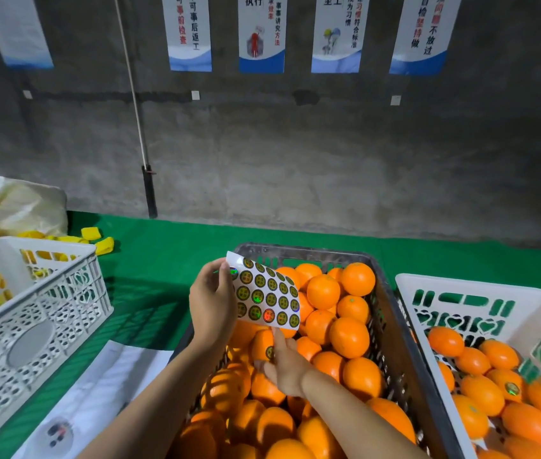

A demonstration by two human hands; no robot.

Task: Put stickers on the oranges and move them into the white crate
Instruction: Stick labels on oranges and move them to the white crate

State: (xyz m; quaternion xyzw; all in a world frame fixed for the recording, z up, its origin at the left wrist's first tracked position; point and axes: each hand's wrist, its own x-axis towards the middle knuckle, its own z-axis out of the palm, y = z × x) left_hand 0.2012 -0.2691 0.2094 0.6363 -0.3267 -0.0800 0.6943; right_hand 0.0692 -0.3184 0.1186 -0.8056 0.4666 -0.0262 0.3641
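head view: the left hand [212, 301] holds a sticker sheet [266, 294] upright by its left edge, fingers curled round the edge, above the near-left part of a dark crate [391, 313] heaped with oranges [348, 336]. the sheet carries rows of round dark-and-yellow stickers, a few glinting, and its top left corner curls over. just below the sheet, the right hand [285, 364] grips 1 orange [262, 346] at the top of the heap, fingers wrapped round it from the right, with a round sticker [269, 352] showing on the fruit's skin beside the forefinger. the dark crate stands in the middle of the green surface [149, 260], running from the near edge toward the wall. the white crate [461, 286] stands touching or just beside it toward the right edge and holds a layer of oranges, at least 1 bearing a sticker [511, 389]. another white crate [63, 293] stands at the left edge, with yellow items showing through its wall. a white sheet [103, 385] lies on the surface between that crate and the dark one. a pale sack [20, 207] lies at the far left corner.
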